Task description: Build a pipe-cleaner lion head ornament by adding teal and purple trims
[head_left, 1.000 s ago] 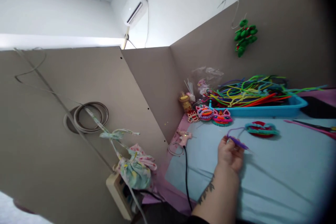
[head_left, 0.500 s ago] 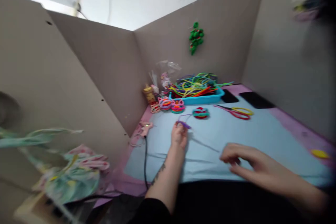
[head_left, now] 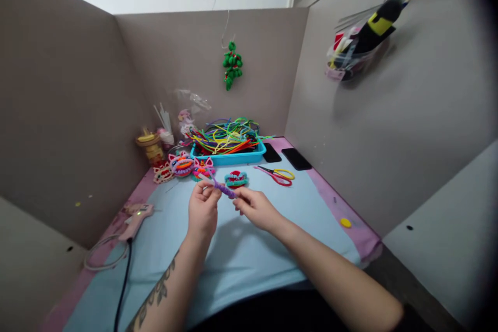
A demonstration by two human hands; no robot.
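Between my two hands, above the blue cloth (head_left: pixel 272 238), is a purple pipe cleaner (head_left: pixel 225 190) wound into a tight coil. My left hand (head_left: pixel 204 205) pinches its left end, where a loose purple strand and a pale stick-like end poke up past the fingers. My right hand (head_left: pixel 252 207) has its fingertips closed on the coil's right end. Just behind the hands lies a teal and red pipe-cleaner piece (head_left: pixel 236 179). Pink and orange pipe-cleaner pieces with ears (head_left: pixel 181 165) stand to its left.
A blue tray (head_left: pixel 233 158) of colourful pipe cleaners stands at the back. Scissors (head_left: pixel 277 175) and two black phones (head_left: pixel 296 158) lie right of it. A pink glue gun (head_left: pixel 137 220) with its cord rests at left. Grey panels enclose the table; a cup of tools (head_left: pixel 354 59) hangs at right.
My right hand has come in from the right and now grips the purple coil together with my left. The view has turned to the right.
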